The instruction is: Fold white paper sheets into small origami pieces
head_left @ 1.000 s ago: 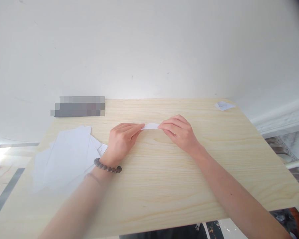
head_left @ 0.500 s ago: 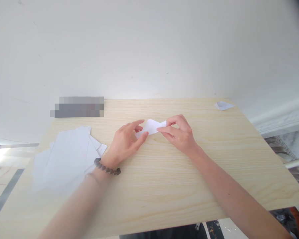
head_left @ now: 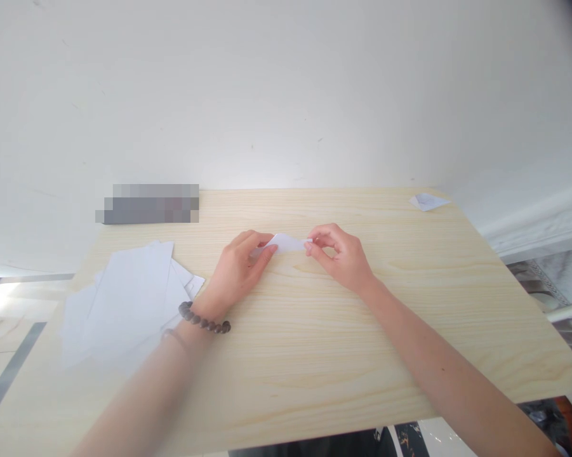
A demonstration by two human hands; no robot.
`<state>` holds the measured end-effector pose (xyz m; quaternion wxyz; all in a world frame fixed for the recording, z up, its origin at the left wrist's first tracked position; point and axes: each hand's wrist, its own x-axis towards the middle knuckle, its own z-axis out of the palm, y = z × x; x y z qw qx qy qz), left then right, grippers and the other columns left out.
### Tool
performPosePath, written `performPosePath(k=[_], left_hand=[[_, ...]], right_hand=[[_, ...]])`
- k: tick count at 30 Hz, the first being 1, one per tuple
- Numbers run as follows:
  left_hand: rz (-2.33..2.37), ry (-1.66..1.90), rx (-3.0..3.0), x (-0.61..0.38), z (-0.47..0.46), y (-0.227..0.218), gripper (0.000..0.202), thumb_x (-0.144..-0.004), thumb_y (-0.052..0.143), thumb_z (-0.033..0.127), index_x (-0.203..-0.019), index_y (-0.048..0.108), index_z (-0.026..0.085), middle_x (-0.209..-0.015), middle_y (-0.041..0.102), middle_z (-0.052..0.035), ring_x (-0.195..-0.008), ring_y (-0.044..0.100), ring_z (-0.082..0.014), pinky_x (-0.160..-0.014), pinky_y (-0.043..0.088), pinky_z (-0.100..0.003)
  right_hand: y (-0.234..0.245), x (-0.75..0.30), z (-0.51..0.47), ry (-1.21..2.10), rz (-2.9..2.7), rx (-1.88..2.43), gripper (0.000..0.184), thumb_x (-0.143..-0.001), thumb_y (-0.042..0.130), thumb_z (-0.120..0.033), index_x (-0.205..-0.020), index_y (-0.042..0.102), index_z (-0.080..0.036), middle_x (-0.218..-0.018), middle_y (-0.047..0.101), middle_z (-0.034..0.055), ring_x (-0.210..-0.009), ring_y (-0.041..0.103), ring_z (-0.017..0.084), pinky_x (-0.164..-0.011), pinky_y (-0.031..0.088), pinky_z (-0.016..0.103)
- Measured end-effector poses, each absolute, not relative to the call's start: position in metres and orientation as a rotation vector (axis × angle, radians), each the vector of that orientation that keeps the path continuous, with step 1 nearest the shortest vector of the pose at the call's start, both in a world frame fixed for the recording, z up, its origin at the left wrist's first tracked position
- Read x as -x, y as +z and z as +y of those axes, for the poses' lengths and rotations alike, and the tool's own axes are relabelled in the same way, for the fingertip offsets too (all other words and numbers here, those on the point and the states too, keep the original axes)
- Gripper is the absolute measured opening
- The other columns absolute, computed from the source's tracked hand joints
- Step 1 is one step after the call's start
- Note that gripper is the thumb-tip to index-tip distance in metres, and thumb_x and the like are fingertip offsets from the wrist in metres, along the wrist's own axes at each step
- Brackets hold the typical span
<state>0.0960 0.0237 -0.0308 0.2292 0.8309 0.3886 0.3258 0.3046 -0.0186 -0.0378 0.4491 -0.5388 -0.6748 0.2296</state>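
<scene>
A small folded white paper (head_left: pixel 287 243) is held between both hands, just above the middle of the table. My left hand (head_left: pixel 242 261), with a dark beaded bracelet (head_left: pixel 204 320) at the wrist, pinches its left end between thumb and fingers. The right end sits between the thumb and fingertips of my right hand (head_left: pixel 343 255). A peak shows along the paper's upper edge, while both ends are partly hidden by my fingers.
Loose white sheets (head_left: pixel 128 298) lie overlapping on the left of the wooden table (head_left: pixel 314 355). Behind them is a blurred-out grey object (head_left: pixel 150 206) against the wall (head_left: pixel 286 95). Another folded paper (head_left: pixel 429 202) rests at the far right corner.
My left hand has closed from a loose spread onto the paper's left end. The paper looks flatter and narrower, and my right hand has shifted slightly left, its grip turned.
</scene>
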Motion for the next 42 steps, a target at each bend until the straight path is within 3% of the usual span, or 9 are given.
performPosePath(k=[3, 8, 15, 22, 30, 35, 42], left_hand=[[1.041, 1.007, -2.451, -0.0963, 0.0248, -0.0334, 0.021, -0.083, 0.056, 0.028, -0.101, 0.059, 0.019, -0.096, 0.057, -0.0062, -0.092, 0.052, -0.0189, -0.081, 0.042, -0.034], [1.038, 1.111, -2.610, -0.0969, 0.0249, -0.0337, 0.020, -0.079, 0.062, 0.027, -0.098, 0.062, 0.022, -0.087, 0.057, -0.0043, -0.084, 0.050, -0.0185, -0.077, 0.041, -0.036], [0.979, 1.050, -2.557, -0.0966, 0.0251, -0.0321, 0.019, -0.081, 0.060, 0.024, -0.100, 0.059, 0.021, -0.097, 0.062, -0.0039, -0.092, 0.054, -0.0182, -0.083, 0.042, -0.035], [1.009, 0.926, -2.468, -0.0959, 0.0229, -0.0377, 0.014, -0.085, 0.053, 0.025, -0.095, 0.061, 0.020, -0.083, 0.065, -0.0007, -0.073, 0.060, -0.0129, -0.064, 0.047, -0.024], [1.147, 0.965, -2.449, -0.0936, 0.0230, -0.0371, 0.017, -0.083, 0.054, 0.019, -0.095, 0.065, 0.021, -0.086, 0.070, 0.0015, -0.073, 0.064, -0.0120, -0.067, 0.048, -0.021], [1.275, 0.942, -2.382, -0.0922, 0.0220, -0.0318, 0.014, -0.080, 0.057, 0.020, -0.088, 0.069, 0.022, -0.078, 0.071, 0.0032, -0.061, 0.063, -0.0122, -0.063, 0.048, -0.022], [1.160, 1.017, -2.561, -0.0951, 0.0244, -0.0322, 0.025, -0.080, 0.059, 0.027, -0.105, 0.062, 0.022, -0.092, 0.068, -0.0031, -0.091, 0.058, -0.0199, -0.084, 0.044, -0.035]], right_hand=[[-0.0380, -0.3029, -0.0203, 0.568, -1.682, 1.334, 0.008, -0.080, 0.056, -0.026, -0.085, 0.053, -0.021, -0.079, 0.063, 0.0005, -0.070, 0.064, 0.013, -0.045, 0.043, 0.019], [-0.0371, -0.3002, -0.0217, 0.559, -1.722, 1.251, 0.003, -0.080, 0.056, -0.021, -0.083, 0.054, -0.020, -0.079, 0.061, -0.0005, -0.071, 0.063, 0.011, -0.065, 0.051, 0.024], [-0.0380, -0.3002, -0.0211, 0.535, -1.734, 1.273, 0.006, -0.081, 0.057, -0.022, -0.086, 0.054, -0.021, -0.080, 0.062, -0.0017, -0.072, 0.063, 0.011, -0.067, 0.049, 0.023], [-0.0376, -0.3009, -0.0189, 0.458, -1.855, 1.244, 0.007, -0.079, 0.059, -0.021, -0.086, 0.058, -0.020, -0.082, 0.063, 0.0000, -0.070, 0.059, 0.011, -0.069, 0.048, 0.024], [-0.0394, -0.3039, -0.0149, 0.345, -1.769, 1.333, 0.005, -0.081, 0.058, -0.022, -0.080, 0.063, -0.020, -0.075, 0.065, -0.0008, -0.063, 0.056, 0.010, -0.060, 0.046, 0.022], [-0.0360, -0.3019, -0.0159, 0.367, -1.775, 1.339, 0.006, -0.080, 0.058, -0.021, -0.077, 0.063, -0.020, -0.075, 0.065, -0.0007, -0.063, 0.056, 0.010, -0.059, 0.046, 0.022], [-0.0385, -0.3008, -0.0173, 0.309, -1.790, 1.324, 0.006, -0.078, 0.060, -0.023, -0.076, 0.065, -0.021, -0.071, 0.066, -0.0012, -0.061, 0.058, 0.010, -0.061, 0.048, 0.023]])
